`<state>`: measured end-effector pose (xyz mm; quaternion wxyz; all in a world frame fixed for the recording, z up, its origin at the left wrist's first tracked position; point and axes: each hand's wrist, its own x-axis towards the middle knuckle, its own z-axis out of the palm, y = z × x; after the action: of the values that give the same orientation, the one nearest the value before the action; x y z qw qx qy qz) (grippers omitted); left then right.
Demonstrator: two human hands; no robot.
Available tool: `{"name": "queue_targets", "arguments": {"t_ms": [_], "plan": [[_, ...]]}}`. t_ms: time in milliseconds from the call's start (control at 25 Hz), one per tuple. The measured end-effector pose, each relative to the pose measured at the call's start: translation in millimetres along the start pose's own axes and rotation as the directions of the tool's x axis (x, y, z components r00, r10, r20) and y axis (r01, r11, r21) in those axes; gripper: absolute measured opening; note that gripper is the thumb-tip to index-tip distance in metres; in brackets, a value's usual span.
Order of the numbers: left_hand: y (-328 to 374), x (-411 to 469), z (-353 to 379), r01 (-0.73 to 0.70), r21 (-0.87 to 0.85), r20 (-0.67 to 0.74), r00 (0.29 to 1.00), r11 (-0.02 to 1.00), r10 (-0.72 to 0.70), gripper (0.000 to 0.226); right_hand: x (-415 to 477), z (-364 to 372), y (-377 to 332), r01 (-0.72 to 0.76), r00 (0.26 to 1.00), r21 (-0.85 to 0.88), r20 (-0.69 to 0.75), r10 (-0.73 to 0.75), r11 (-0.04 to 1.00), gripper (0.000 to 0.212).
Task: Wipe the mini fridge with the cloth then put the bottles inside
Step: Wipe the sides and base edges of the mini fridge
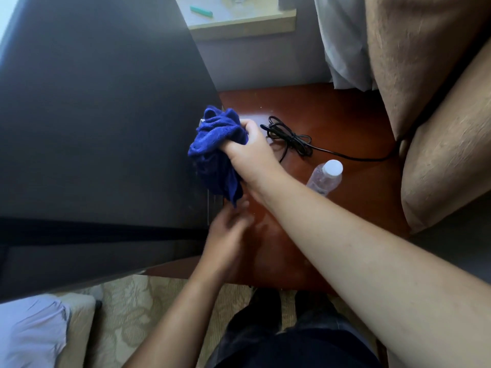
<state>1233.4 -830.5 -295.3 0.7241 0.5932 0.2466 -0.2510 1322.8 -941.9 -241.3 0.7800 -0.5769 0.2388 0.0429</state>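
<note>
The dark mini fridge [101, 128] fills the left of the head view, seen from above, and stands on a reddish-brown wooden cabinet top [332, 115]. My right hand [249, 152] is shut on a bunched blue cloth [218, 150], held against the fridge's right side near its top edge. My left hand [228, 232] is lower, blurred, just under the cloth's hanging end, fingers loosely curled; whether it touches the cloth is unclear. One clear plastic bottle [325, 176] with a white cap stands on the wood, to the right of my right forearm.
A coiled black power cord [289, 139] lies on the wood behind the bottle and runs right. Tan cushions [438, 160] press in at the right. A light wooden shelf [239, 19] with a green item sits at the back. Patterned carpet [138, 309] lies below.
</note>
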Motion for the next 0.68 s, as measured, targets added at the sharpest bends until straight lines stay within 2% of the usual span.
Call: {"name": "queue_targets", "arguments": {"t_ms": [40, 120, 200, 280, 400, 520, 600, 680], "plan": [[0, -3, -10, 0.066, -0.107, -0.010, 0.998, 0.992, -0.068, 0.032, -4, 7, 12, -0.012, 1.000, 0.034, 0.005, 0.012, 0.999, 0.042], [-4, -10, -29, 0.148, -0.203, 0.048, 0.989, 0.968, -0.141, 0.023, -16, 20, 40, -0.035, 0.998, 0.059, 0.047, 0.033, 0.998, 0.036], [-18, -16, -45, 0.225, -0.205, 0.059, 0.974, 0.953, -0.217, 0.027, -31, 29, 69, -0.056, 0.996, 0.003, 0.065, 0.055, 0.998, 0.035], [-33, -24, -44, 0.264, -0.165, 0.062, 0.964, 0.950, -0.257, 0.042, -45, 28, 93, -0.102, 0.991, -0.063, 0.079, 0.107, 0.993, 0.034], [-50, -28, -37, 0.309, -0.122, -0.051, 0.947, 0.943, -0.317, 0.042, -60, 16, 128, -0.219, 0.966, -0.166, 0.100, 0.238, 0.961, 0.039], [-71, -22, -42, 0.374, -0.115, -0.170, 0.905, 0.920, -0.389, 0.041, -67, 9, 158, -0.320, 0.931, -0.274, 0.086, 0.355, 0.907, 0.056], [-81, -15, -45, 0.368, -0.128, -0.211, 0.897, 0.921, -0.388, 0.041, -62, 8, 173, -0.367, 0.917, -0.271, 0.055, 0.395, 0.890, 0.066], [-87, -7, -45, 0.324, -0.167, -0.240, 0.903, 0.931, -0.357, 0.038, -56, 8, 176, -0.366, 0.923, -0.257, 0.025, 0.385, 0.894, 0.060]]}}
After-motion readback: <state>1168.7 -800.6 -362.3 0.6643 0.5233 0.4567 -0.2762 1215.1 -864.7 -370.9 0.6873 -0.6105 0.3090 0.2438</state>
